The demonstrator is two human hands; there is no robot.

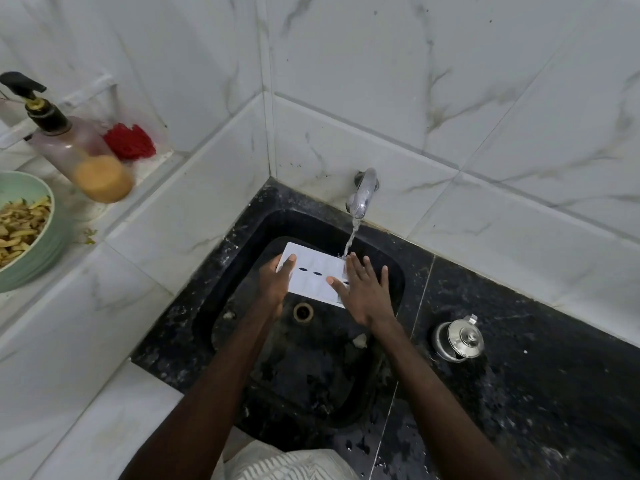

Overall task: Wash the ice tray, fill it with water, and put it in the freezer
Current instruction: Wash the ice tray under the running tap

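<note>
Just nearer than the hands, between the two wrists, the drain (303,311) sits in the black sink (239,237). The left hand (275,285) grips the left end of the white tray (311,271), thumb on top — the right hand (363,292) lies flat, fingers spread, over its right end. The tray spans the gap between both hands, inside the sink. Water (350,239) lands at its far right corner, by the right fingertips — falling from the tap (363,190) beyond. Right of the right hand, a steel pot (459,339) stands on the table (536,358).
</note>
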